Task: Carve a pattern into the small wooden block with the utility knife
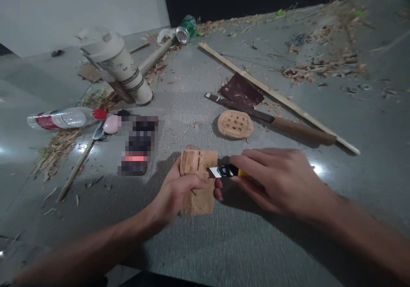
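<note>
My left hand (179, 188) is wrapped round a block of light wood (199, 201) with a notch cut in its upper part, the thumb pressed across its face. In my right hand (272, 180) is a utility knife (226, 171) with a yellow and black body, fingers closed on it. Its short blade points left and meets the block's right side at the notch. Just beyond the hands lies an oval wooden piece (235, 124) with several small square holes. Behind that piece rests a long wooden-handled tool (297, 131) with a dark flat blade.
A long wooden stick (282, 99) slants behind the tool, over dark red sandpaper (241, 91). At left are stacked paper cups (128, 73), a plastic bottle (67, 118) and a pixelated dark object (137, 148). A green can (185, 30) lies at the back. Wood shavings (320, 60) are scattered about.
</note>
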Motion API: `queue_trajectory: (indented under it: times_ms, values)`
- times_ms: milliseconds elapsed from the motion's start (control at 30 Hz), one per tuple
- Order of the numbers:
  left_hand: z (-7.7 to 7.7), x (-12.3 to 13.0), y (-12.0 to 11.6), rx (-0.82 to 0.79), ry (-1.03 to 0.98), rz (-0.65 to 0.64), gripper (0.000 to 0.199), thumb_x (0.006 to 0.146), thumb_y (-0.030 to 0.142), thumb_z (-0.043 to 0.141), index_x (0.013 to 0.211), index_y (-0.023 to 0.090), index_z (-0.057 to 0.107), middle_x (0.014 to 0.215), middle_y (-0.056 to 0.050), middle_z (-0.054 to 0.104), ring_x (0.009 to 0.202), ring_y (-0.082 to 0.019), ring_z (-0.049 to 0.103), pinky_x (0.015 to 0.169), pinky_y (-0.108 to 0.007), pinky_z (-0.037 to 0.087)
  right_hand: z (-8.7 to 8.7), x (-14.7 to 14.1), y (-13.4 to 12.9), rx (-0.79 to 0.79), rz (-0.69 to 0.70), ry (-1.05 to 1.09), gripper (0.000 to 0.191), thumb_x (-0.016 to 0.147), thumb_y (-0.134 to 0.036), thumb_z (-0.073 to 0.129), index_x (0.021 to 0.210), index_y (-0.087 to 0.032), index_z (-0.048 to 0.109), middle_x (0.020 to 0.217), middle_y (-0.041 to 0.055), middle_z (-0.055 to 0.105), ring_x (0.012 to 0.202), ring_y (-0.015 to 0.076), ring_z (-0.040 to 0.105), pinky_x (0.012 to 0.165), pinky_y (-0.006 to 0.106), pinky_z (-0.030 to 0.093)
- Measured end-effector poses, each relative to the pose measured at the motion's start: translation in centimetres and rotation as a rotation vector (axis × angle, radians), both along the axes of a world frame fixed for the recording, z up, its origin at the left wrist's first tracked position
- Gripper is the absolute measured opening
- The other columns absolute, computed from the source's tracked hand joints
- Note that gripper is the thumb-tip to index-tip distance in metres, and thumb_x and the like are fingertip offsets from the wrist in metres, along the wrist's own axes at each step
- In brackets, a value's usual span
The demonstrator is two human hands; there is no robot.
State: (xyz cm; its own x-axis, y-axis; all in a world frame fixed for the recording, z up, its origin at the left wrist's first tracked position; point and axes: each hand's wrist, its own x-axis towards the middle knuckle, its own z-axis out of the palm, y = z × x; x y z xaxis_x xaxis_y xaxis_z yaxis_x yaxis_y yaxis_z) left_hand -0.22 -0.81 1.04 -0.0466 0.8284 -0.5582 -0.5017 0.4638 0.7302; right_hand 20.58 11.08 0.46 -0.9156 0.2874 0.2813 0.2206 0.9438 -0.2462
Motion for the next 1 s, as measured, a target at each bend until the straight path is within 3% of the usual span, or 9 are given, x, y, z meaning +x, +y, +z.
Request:
queue_trajectory:
  times_ms: [233,433,533,600,667,700,767,867,1000]
  values:
    - [0.5,0.2,-0.1,0.006,0.027,-0.047,0.04,0.071,0.022,0.07,0.109,0.019,0.057,0.083,-0.006,0.074,0.072,-0.024,0.073,0.068,-0.037,0.059,-0.3,-0.1,0.0,0.004,-0.011,-0.016,0.024,0.111,-0.031,0.046,0.109,-0.019,0.067,0.085,0.0023,0.072,0.07,0.0172,0.065,0.063,0.035,0.035]
    - [0.5,-0.1,0.1,0.02,0.032,-0.063,0.038,0.072,0.025,0.07,0.107,0.015,0.058,0.086,-0.008,0.073,0.073,-0.023,0.071,0.069,-0.036,0.059,-0.3,-0.4,-0.8,0.201,-0.132,0.026,0.024,0.11,-0.035,0.051,0.105,-0.02,0.07,0.082,0.0002,0.07,0.07,0.0184,0.065,0.063,0.036,0.035]
    - [0.5,0.1,-0.2,0.026,-0.022,-0.103,0.046,0.07,0.02,0.069,0.111,0.021,0.047,0.083,-0.005,0.074,0.07,-0.022,0.071,0.068,-0.035,0.058,0.1,0.4,0.5,0.26,-0.322,0.083,0.023,0.109,-0.036,0.054,0.107,-0.02,0.071,0.085,0.0027,0.073,0.063,0.016,0.061,0.057,0.033,0.033]
    - [0.5,0.4,-0.5,0.016,-0.102,-0.194,0.052,0.069,0.017,0.069,0.111,0.025,0.039,0.08,-0.002,0.073,0.068,-0.021,0.071,0.067,-0.035,0.057,0.5,1.4,2.3,0.278,-0.566,0.168,0.025,0.11,-0.036,0.054,0.104,-0.018,0.071,0.076,0.0031,0.07,0.053,0.0131,0.051,0.053,0.031,0.029]
    - [0.4,0.5,-0.6,0.018,-0.151,-0.233,0.053,0.069,0.016,0.069,0.11,0.027,0.036,0.079,-0.001,0.074,0.067,-0.021,0.071,0.067,-0.035,0.057,0.7,2.5,4.0,0.279,-0.734,0.169,0.03,0.109,-0.042,0.055,0.109,-0.018,0.072,0.074,0.0056,0.068,0.058,0.0171,0.056,0.056,0.032,0.033]
    - [0.4,0.4,-0.6,0.027,-0.14,-0.212,0.051,0.07,0.017,0.069,0.109,0.026,0.038,0.08,-0.002,0.074,0.068,-0.022,0.072,0.068,-0.036,0.057,0.7,2.8,4.5,0.259,-0.753,0.155,0.031,0.11,-0.041,0.052,0.111,-0.019,0.072,0.074,0.0064,0.068,0.059,0.0182,0.055,0.057,0.033,0.033]
    - [0.1,0.1,-0.4,0.045,-0.068,-0.124,0.043,0.072,0.019,0.068,0.109,0.023,0.045,0.083,-0.005,0.074,0.071,-0.023,0.072,0.068,-0.037,0.058,0.4,3.1,4.9,0.232,-0.646,0.142,0.031,0.11,-0.042,0.051,0.114,-0.019,0.072,0.075,0.006,0.068,0.058,0.0178,0.055,0.056,0.032,0.034]
    - [-0.2,-0.5,-0.1,0.075,0.031,-0.028,0.032,0.076,0.022,0.066,0.106,0.016,0.058,0.089,-0.009,0.073,0.075,-0.024,0.072,0.069,-0.037,0.059,-0.1,2.4,3.9,0.172,-0.351,0.114,0.027,0.109,-0.039,0.052,0.112,-0.019,0.071,0.085,0.0055,0.073,0.063,0.0173,0.061,0.056,0.031,0.036]
    - [-0.3,-0.5,-0.1,0.064,0.05,-0.006,0.038,0.076,0.022,0.069,0.112,0.015,0.061,0.091,-0.009,0.075,0.077,-0.024,0.073,0.07,-0.037,0.06,-0.1,1.1,1.7,0.112,-0.085,0.1,0.023,0.109,-0.035,0.051,0.108,-0.02,0.069,0.089,0.0053,0.074,0.071,0.0185,0.065,0.061,0.033,0.039]
